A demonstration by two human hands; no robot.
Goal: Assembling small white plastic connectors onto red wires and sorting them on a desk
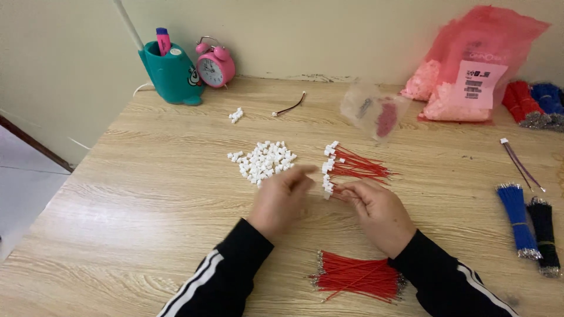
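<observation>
Seen from above on a wooden desk (147, 194): nearest lies a bundle of loose red wires (359, 277), not yet fitted. Just beyond, the left hand (281, 198) is blurred, fingers loosely curled near a pile of small white plugs (263, 159); whether it grips one I cannot tell. The right hand (376, 210) pinches a red wire beside a fan of finished wires with plugs (349, 167). Judging by the piles, much remains. Farther back stand a pink alarm clock (215, 67) and a red bag (470, 64).
</observation>
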